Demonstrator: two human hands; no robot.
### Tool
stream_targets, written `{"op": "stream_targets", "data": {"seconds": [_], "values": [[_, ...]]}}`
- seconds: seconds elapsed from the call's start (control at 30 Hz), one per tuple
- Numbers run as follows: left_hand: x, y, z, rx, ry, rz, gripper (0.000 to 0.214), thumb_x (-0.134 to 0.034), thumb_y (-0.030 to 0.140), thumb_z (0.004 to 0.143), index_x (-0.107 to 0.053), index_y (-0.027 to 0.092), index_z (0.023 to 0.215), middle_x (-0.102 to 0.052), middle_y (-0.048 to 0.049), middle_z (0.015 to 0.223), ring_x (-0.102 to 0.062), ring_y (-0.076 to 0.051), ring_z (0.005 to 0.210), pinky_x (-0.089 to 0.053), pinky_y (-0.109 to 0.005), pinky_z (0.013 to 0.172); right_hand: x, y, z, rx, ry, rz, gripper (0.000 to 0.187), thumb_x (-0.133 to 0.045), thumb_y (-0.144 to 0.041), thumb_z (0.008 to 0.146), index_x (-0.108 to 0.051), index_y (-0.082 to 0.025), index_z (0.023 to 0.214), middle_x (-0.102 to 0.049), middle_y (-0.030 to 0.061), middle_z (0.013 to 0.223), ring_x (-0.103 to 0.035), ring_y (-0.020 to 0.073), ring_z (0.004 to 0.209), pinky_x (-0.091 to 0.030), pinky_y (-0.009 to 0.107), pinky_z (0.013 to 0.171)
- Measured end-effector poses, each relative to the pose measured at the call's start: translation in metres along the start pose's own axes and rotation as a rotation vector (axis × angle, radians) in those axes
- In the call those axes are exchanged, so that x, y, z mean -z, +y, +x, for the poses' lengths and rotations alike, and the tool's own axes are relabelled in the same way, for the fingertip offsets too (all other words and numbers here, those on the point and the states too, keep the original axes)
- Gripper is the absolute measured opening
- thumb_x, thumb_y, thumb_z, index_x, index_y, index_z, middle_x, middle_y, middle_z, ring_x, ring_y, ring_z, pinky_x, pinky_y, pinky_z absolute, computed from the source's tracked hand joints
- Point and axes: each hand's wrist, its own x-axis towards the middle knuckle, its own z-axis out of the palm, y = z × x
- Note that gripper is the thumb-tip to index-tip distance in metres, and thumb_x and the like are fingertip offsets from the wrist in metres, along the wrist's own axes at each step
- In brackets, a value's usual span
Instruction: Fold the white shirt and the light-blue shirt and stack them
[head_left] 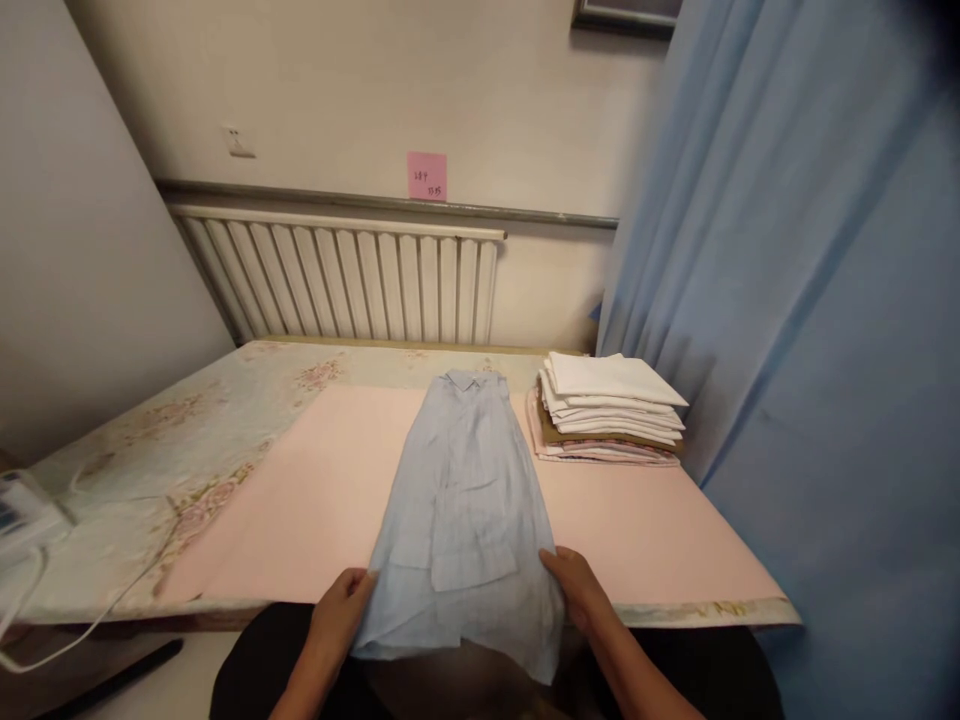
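Note:
A light blue collared shirt (472, 500) lies lengthwise before me, its collar pointing to the wall and its sides folded in to a long narrow shape. The sleeve cuffs show near its lower part. Its hem hangs over the front edge of the table. My left hand (346, 600) pinches the left side edge near the hem. On the opposite edge, my right hand (577, 585) grips the cloth between thumb and fingers. Under the shirt is a smooth pink cloth (300, 500).
A stack of folded clothes (615, 400), mostly white on top, stands at the right rear. A blue curtain (795, 300) hangs along the right side. At left are a floral tablecloth (180, 410), a white device (26, 510) and its cable. A radiator (345, 275) lines the wall behind.

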Motion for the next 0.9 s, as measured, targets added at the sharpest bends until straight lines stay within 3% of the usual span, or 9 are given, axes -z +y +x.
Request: {"op": "stream_targets", "data": {"seconds": [0.1, 0.27, 0.43, 0.63, 0.9], "values": [[-0.006, -0.004, -0.01, 0.079, -0.107, -0.202, 0.032, -0.058, 0.05, 0.07, -0.059, 0.018, 0.071, -0.061, 0.0014, 0.059, -0.06, -0.019, 0.062, -0.045, -0.028, 0.057, -0.004, 0.001, -0.018, -0.071, -0.106, 0.112, 0.028, -0.067, -0.043, 0.064, -0.065, -0.016, 0.073, -0.07, 0.0077, 0.069, -0.066, 0.0233, 0.065, -0.052, 0.034, 0.066], [-0.007, -0.005, -0.026, 0.234, -0.27, -0.63, 0.024, -0.066, 0.04, 0.069, -0.058, 0.02, 0.079, -0.069, -0.0022, 0.069, -0.066, -0.02, 0.067, -0.051, -0.031, 0.063, -0.008, 0.007, -0.042, -0.138, -0.175, 0.27, 0.029, -0.073, -0.035, 0.059, -0.067, -0.015, 0.08, -0.072, 0.0077, 0.073, -0.068, 0.0255, 0.071, -0.052, 0.037, 0.073], [0.003, 0.007, -0.043, 0.241, -0.273, -0.728, 0.029, -0.072, 0.039, 0.063, -0.06, 0.019, 0.08, -0.07, -0.0034, 0.07, -0.068, -0.023, 0.074, -0.052, -0.032, 0.064, -0.003, 0.0, -0.058, -0.129, -0.193, 0.337, 0.032, -0.076, -0.035, 0.059, -0.068, -0.014, 0.082, -0.073, 0.0089, 0.077, -0.068, 0.028, 0.08, -0.052, 0.039, 0.077], [0.022, 0.026, -0.076, 0.251, -0.262, -0.816, 0.043, -0.077, 0.041, 0.059, -0.063, 0.017, 0.092, -0.073, -0.0046, 0.082, -0.068, -0.025, 0.082, -0.051, -0.03, 0.062, 0.007, -0.031, -0.078, -0.122, -0.2, 0.361, 0.037, -0.075, -0.038, 0.064, -0.069, -0.014, 0.09, -0.072, 0.0121, 0.085, -0.068, 0.029, 0.084, -0.052, 0.039, 0.075], [0.022, 0.032, -0.105, 0.321, -0.196, -0.898, 0.081, -0.081, 0.038, 0.056, -0.047, 0.024, 0.127, -0.074, -0.0034, 0.09, -0.069, -0.026, 0.084, -0.054, -0.032, 0.068, 0.017, -0.044, -0.107, -0.148, -0.28, 0.402, 0.04, -0.074, -0.036, 0.068, -0.069, -0.013, 0.1, -0.072, 0.0134, 0.092, -0.067, 0.0292, 0.09, -0.05, 0.04, 0.081]]}}
